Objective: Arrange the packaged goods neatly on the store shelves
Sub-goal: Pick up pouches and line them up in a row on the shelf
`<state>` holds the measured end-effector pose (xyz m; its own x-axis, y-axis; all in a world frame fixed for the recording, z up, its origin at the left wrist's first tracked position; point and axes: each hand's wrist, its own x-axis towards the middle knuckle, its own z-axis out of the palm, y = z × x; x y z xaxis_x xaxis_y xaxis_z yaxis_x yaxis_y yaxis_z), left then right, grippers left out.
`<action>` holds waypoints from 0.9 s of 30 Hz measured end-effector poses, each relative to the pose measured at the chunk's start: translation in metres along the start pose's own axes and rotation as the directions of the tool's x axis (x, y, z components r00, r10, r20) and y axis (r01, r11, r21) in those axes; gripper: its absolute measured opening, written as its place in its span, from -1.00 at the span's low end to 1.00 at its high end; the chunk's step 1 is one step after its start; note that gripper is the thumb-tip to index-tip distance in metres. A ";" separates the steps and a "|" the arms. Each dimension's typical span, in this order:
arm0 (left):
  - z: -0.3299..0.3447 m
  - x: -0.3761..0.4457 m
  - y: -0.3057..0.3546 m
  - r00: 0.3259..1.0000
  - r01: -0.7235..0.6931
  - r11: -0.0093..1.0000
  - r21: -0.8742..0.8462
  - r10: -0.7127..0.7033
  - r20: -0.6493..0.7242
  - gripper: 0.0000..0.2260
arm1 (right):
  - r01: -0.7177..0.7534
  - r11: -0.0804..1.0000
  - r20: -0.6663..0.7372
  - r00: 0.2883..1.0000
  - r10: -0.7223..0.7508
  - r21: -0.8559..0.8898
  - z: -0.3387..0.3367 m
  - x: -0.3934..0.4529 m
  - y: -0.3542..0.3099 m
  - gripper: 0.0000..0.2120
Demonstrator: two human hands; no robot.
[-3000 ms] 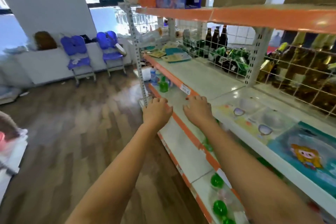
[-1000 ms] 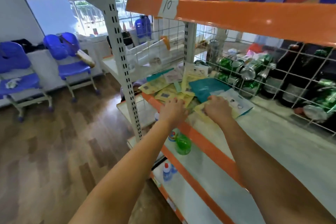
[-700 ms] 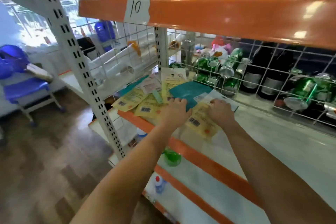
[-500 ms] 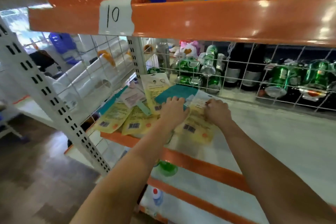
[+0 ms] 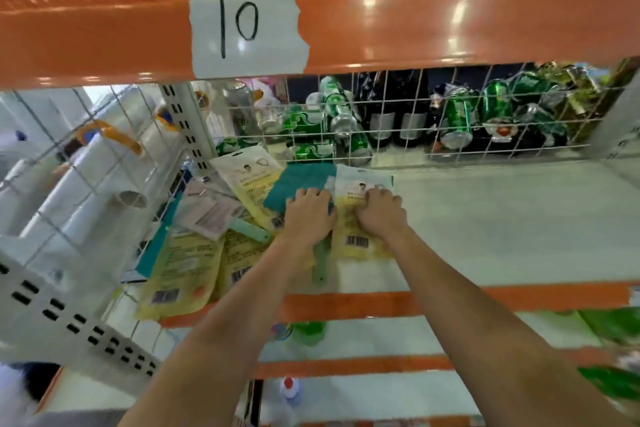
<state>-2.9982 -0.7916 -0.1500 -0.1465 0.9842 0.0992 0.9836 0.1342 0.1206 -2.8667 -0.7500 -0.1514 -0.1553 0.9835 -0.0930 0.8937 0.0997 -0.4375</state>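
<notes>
Here, a white shelf (image 5: 502,218) with an orange front edge is shown, on which flat packaged goods are scattered at its left end. The left hand (image 5: 308,215) is laid palm down, fingers curled at the tips, on a teal packet (image 5: 298,184) and over the handle of a pale green flat item (image 5: 320,260); whether anything is actually gripped cannot be told. The right hand (image 5: 379,211) is pressed knuckles-up on a yellow packet with a barcode (image 5: 356,243), its fingers bent against the packet's upper part; a true grip cannot be confirmed. Just left of the hands, further yellow packets (image 5: 180,274) are spread overlapping, two overhanging the shelf's front edge, with a pinkish packet (image 5: 211,215) lying on top. Behind a wire grid (image 5: 398,121) at the shelf's back, green cans (image 5: 457,114) and dark bottles (image 5: 384,107) are stored. On the orange shelf edge above, a paper label marked "10" (image 5: 246,28) is stuck. White rolls (image 5: 86,184) are held behind the side grid at left.
</notes>
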 end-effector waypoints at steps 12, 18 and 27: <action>0.003 -0.005 -0.006 0.999 -0.040 0.999 -0.035 0.040 0.004 -0.68 | -0.297 0.919 0.052 0.954 0.294 0.258 -0.002 -0.007 0.007 -0.42; -0.003 -0.007 0.001 0.999 -0.007 1.000 -0.008 0.007 0.042 -0.68 | -0.362 0.746 0.158 0.930 0.332 0.559 -0.014 0.001 0.017 -0.46; 0.000 -0.010 0.006 0.999 0.024 1.000 -0.001 -0.023 0.044 -0.67 | -0.363 0.525 0.277 0.931 0.237 0.770 -0.021 0.011 0.015 -0.73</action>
<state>-2.9905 -0.8010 -0.1500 -0.1648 0.9849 0.0529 0.9797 0.1572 0.1243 -2.8461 -0.7346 -0.1404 -0.0497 0.8974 -0.4383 0.2009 -0.4209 -0.8846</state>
